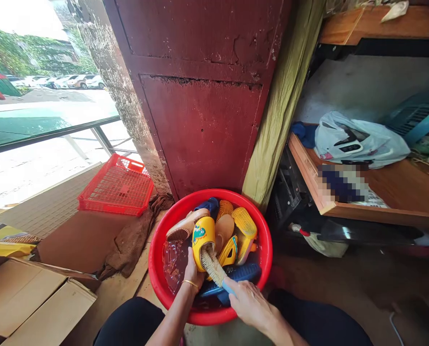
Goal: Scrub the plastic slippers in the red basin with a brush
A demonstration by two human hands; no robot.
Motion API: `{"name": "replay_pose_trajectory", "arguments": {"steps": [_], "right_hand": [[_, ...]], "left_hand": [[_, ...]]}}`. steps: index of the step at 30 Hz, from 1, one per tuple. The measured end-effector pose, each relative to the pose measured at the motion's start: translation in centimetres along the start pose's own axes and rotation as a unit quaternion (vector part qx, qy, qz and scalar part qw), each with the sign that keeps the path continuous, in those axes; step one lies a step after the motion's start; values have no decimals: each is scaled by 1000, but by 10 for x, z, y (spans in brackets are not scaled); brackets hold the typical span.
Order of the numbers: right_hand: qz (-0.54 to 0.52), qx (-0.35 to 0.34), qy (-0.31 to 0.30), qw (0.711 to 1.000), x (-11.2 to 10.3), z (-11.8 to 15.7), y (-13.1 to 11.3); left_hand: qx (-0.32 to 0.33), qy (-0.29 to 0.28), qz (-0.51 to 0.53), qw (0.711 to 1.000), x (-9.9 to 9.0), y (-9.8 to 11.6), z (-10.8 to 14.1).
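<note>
My left hand (193,269) grips a yellow slipper (204,231) with a green dinosaur on its strap, tilted above a red basin (156,288). In my right hand (250,302) is a scrub brush (214,269) with pale bristles and a light-blue handle; its bristle end reaches into the slipper's opening. Around them in the basin lie more shoes in dark water: a beige shoe (185,225), a yellow sandal with a textured sole (245,222), a yellow strapped sandal (230,252) and a blue slipper (243,273). Part of the held slipper's inside is hidden by the brush.
A red plastic crate (116,185) stands left on cardboard, beside a brown cloth (135,245). Cardboard boxes (27,298) are at lower left. A dark-red door (203,125) rises behind the basin. On the right, a wooden shelf (398,182) bears a plastic bag (358,139).
</note>
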State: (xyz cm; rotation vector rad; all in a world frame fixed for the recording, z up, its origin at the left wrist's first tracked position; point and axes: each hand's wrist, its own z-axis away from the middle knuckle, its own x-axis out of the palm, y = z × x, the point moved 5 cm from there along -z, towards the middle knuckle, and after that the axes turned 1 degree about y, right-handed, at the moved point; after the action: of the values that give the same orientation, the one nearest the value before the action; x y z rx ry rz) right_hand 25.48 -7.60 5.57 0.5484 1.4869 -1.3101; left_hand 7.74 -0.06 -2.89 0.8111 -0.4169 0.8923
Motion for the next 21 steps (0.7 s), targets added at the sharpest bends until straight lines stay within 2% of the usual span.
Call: {"name": "replay_pose_trajectory", "arguments": {"steps": [2, 4, 8, 13, 16, 19, 21], "right_hand": [[25, -8, -2, 1000, -3, 17, 5], [37, -7, -2, 999, -8, 24, 5], [47, 5, -25, 999, -14, 17, -4], [50, 18, -8, 999, -1, 9, -10], [64, 46, 23, 997, 4, -8, -13], [86, 98, 65, 989, -5, -40, -17], [72, 102, 73, 989, -11, -58, -20]], "left_hand": [[13, 1, 10, 1000, 1, 2, 0], [21, 0, 16, 1000, 2, 4, 0], [26, -5, 13, 1000, 1, 5, 0], [28, -16, 20, 999, 1, 4, 1], [33, -7, 7, 999, 6, 1, 2], [63, 6, -31, 998, 14, 1, 3], [88, 9, -51, 995, 18, 4, 4]]}}
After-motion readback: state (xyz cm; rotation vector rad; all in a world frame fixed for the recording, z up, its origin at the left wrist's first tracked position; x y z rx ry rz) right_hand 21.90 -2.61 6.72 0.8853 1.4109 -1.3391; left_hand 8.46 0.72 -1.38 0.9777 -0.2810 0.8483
